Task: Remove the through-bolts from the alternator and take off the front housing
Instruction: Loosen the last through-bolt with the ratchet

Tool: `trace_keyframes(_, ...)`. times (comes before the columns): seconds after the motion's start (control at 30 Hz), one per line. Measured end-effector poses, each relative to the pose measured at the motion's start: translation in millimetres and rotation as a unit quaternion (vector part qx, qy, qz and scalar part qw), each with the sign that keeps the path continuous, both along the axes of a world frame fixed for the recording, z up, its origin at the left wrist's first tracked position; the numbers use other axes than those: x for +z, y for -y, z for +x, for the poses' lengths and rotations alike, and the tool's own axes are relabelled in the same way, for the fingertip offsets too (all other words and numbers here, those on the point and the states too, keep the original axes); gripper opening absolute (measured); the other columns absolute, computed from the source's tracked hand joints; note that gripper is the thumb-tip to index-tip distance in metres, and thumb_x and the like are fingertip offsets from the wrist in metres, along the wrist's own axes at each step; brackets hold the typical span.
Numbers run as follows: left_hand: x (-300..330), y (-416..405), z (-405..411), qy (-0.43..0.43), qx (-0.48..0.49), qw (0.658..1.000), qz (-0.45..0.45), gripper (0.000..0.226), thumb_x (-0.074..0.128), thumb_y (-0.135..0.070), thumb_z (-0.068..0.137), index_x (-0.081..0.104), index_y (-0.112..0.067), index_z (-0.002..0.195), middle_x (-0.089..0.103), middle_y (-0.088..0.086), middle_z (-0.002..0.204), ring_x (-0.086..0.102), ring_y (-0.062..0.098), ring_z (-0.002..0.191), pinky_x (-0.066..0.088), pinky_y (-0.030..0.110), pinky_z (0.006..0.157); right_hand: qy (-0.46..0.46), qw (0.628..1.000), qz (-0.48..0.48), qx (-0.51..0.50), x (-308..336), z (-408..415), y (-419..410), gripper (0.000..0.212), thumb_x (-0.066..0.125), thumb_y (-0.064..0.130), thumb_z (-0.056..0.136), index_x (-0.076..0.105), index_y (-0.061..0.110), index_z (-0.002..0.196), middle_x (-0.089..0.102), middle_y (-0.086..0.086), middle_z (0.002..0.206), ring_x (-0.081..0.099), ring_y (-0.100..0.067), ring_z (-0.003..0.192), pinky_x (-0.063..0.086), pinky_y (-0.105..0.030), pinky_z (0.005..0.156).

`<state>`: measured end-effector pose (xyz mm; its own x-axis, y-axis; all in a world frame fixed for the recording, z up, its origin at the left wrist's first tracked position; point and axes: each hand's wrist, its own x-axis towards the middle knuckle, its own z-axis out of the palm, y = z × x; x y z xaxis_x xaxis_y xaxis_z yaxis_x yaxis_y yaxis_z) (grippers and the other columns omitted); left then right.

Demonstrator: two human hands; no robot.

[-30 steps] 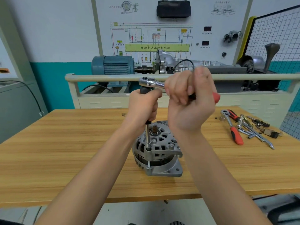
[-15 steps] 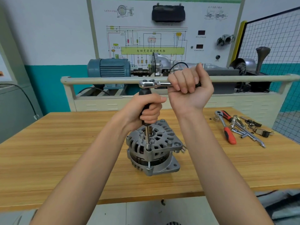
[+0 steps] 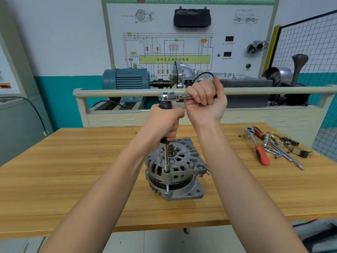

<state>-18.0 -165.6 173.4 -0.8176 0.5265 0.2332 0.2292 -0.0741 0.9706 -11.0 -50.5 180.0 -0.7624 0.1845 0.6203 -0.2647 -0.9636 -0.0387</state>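
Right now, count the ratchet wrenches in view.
2. One ratchet is gripped by the right hand above the alternator; a red-handled ratchet lies on the table, right. Others may be hidden.

**Room around the alternator**

Bare wooden bench lies open to my left of the alternator. To my right, loose tools crowd the bench near its far edge. Behind, a rail runs across, just beyond the ratchet that my right hand grips.
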Motion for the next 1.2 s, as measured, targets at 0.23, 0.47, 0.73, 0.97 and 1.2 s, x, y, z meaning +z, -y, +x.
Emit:
trace_keyframes(0.23,0,14,-8,-0.022,0.025,0.999,-0.016,0.041,0.050,0.000,0.083,0.030,-0.016,0.051,0.024,-0.003,0.036,0.017,0.012,0.030,0.019,0.016,0.039,0.019,1.000,-0.015,-0.011,-4,-5,12,0.042,0.045,0.016,0.085,0.037,0.014,0.044,0.030,0.003,0.035,0.029,-0.012,0.031,0.028,-0.023,0.038)
trace_keyframes(0.47,-8,23,-13,-0.019,-0.006,0.999,0.033,0.046,0.056,-0.006,0.085,0.033,-0.018,0.048,0.023,-0.004,0.039,0.015,0.012,0.033,0.017,0.018,0.039,0.056,0.998,-0.018,-0.027,-2,-3,17,0.042,0.044,0.016,0.086,0.038,0.014,0.044,0.029,0.004,0.035,0.028,-0.011,0.032,0.026,-0.022,0.039)
trace_keyframes(0.73,-7,39,-31,-0.018,-0.205,0.974,0.089,0.025,0.066,-0.017,0.068,0.046,-0.014,0.054,0.038,0.001,0.048,0.036,0.016,0.042,0.036,0.023,0.047,0.079,0.991,0.017,-0.105,10,16,30,0.051,0.038,0.015,0.094,0.037,0.016,0.043,0.027,0.005,0.035,0.025,-0.010,0.033,0.026,-0.021,0.039)
trace_keyframes(0.97,-9,37,-40,0.045,-0.242,0.964,0.097,0.042,0.054,-0.021,0.080,0.038,-0.019,0.041,0.027,-0.007,0.032,0.022,0.004,0.025,0.020,0.016,0.033,-0.115,0.861,0.210,-0.448,1,33,69,0.035,0.038,0.003,0.093,0.039,0.017,0.061,0.030,0.004,0.041,0.027,-0.011,0.040,0.024,-0.031,0.047)
trace_keyframes(1.2,-14,32,-31,0.000,-0.132,0.985,0.108,0.054,0.044,-0.006,0.094,0.026,-0.021,0.045,0.020,-0.007,0.035,0.013,0.007,0.030,0.013,0.014,0.038,-0.080,0.950,0.133,-0.270,1,24,49,0.047,0.038,0.011,0.091,0.039,0.017,0.045,0.032,0.006,0.036,0.019,-0.012,0.038,0.025,-0.025,0.043)
